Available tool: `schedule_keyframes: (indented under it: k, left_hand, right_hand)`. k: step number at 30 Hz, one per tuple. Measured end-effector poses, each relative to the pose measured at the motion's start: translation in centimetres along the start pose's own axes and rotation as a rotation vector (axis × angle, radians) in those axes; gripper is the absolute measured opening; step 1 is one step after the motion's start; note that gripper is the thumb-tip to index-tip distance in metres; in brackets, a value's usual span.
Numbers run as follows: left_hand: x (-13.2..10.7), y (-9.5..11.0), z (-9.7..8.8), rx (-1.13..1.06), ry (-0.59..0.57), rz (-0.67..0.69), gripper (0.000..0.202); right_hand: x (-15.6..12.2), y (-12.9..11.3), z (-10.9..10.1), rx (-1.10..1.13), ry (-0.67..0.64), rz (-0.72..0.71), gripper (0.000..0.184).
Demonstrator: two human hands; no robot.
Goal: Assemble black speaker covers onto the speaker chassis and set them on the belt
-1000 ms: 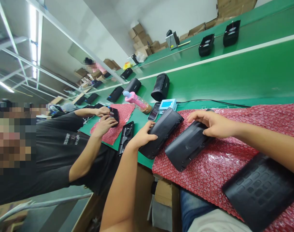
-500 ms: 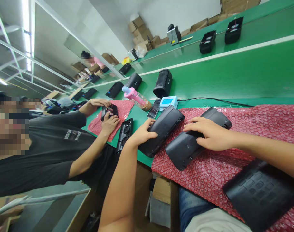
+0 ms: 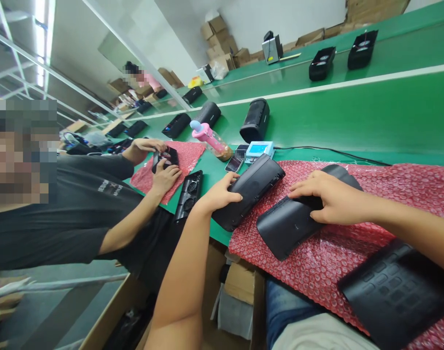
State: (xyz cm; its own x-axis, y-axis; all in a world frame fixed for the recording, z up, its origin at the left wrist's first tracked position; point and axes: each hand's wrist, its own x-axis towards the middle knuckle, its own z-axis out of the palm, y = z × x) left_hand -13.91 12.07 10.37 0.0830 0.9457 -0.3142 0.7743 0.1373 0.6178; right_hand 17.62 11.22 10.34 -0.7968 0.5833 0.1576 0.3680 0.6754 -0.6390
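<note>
Two long black speaker housings lie side by side on a red bubble-wrap mat [image 3: 316, 272]. My left hand [image 3: 219, 194] is closed round the near end of the left housing [image 3: 253, 187], which overhangs the mat's left edge. My right hand [image 3: 331, 197] lies over the middle of the right housing [image 3: 291, 226], fingers reaching across its top and thumb tucked into its dark recess. A black grille panel [image 3: 397, 289] rests on the mat near my right forearm.
A co-worker on my left handles a small black part [image 3: 165, 159] over another red mat. A black open shell [image 3: 188, 196], a phone [image 3: 235, 159], a blue-white device [image 3: 259, 149] and a pink bottle [image 3: 210, 138] sit nearby. Black speakers stand on the green belt [image 3: 353, 112]. Cardboard boxes are stacked behind.
My right hand has slid back along the right housing, uncovering its far end. My left hand keeps its hold. The co-worker's hands have shifted on the small part.
</note>
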Motion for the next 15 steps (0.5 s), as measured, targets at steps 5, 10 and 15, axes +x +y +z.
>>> schedule_keyframes:
  k: [5, 10, 15]
  left_hand:
    - [0.05, -0.13, 0.0, -0.024, -0.008, 0.021, 0.059]
    - [0.05, -0.15, 0.02, -0.034, -0.011, 0.016, 0.059]
    - [0.13, -0.15, 0.06, -0.04, -0.015, 0.005, 0.059]
  right_hand:
    - [-0.03, -0.07, 0.39, -0.025, -0.007, -0.015, 0.046]
    - [-0.21, -0.19, 0.49, -0.029, 0.018, 0.014, 0.047]
    - [-0.33, 0.02, 0.15, -0.007, -0.028, -0.034, 0.044]
